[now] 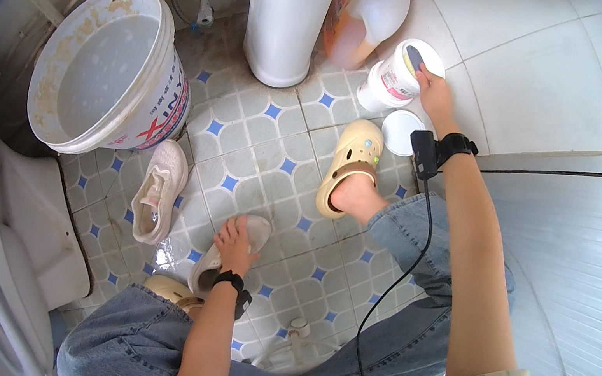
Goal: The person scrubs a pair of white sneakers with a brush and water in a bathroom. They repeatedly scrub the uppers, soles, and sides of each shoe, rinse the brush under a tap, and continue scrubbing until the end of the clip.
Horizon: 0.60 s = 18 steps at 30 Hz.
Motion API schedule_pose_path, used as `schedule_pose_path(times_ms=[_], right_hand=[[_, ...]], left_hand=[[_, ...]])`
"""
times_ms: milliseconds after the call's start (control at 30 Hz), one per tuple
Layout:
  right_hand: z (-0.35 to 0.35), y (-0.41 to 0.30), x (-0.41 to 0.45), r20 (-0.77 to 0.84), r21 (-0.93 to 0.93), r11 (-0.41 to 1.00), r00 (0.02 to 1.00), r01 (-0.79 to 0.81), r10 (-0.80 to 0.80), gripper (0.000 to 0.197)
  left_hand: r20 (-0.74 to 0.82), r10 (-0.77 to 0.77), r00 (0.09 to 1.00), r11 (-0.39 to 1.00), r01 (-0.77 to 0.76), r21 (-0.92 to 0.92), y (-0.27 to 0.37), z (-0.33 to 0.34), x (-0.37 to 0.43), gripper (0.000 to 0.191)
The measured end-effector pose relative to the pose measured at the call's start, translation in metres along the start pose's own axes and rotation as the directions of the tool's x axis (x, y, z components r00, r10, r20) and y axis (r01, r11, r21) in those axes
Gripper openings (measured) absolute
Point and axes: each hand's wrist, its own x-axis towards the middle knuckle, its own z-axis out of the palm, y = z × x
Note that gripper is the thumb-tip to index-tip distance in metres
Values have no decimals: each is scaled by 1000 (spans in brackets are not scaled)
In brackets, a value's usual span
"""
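My right hand (435, 96) pinches a dark-backed sponge or brush (414, 58) at the mouth of a white plastic tub (392, 87), near the wall. Beside the tub's base, a round white lid (400, 133) lies on the floor. My left hand (235, 244) rests with spread fingers on the upper of a light-coloured shoe (257, 231); whether it grips the shoe I cannot tell. The matching shoe (162, 189) stands upright on the tiles to the left, its opening towards me. What the tub holds is mostly hidden.
A large white bucket (170, 102) of cloudy water stands at the upper left, near pipes and a valve (205, 10). A white pedestal (284, 14) and a jug of orange liquid (351, 36) are at the back. A toilet (29, 227) is at the left; the tiles (167, 252) are wet.
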Motion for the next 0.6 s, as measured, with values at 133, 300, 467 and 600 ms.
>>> schedule_pose_path(times_ms=[133,300,467,600], right_hand=[[-5,6,-1,-81,176,984,997,6,8,38],[-44,-26,-39,322,744,488,885,-456,335,35],[-67,-73,-113,603,798,-49,793,-601,90,42],[-50,-101,-202,715,483,-492,651,-724,-256,46]], left_hand=[[2,7,1000,1000,-7,-20,0,-2,0,109],[-3,-9,1000,1000,9,2,1,-3,1,108],[-80,12,997,999,-16,-40,2,-8,-2,103],[-148,-18,989,1000,14,-27,7,-12,-8,97]])
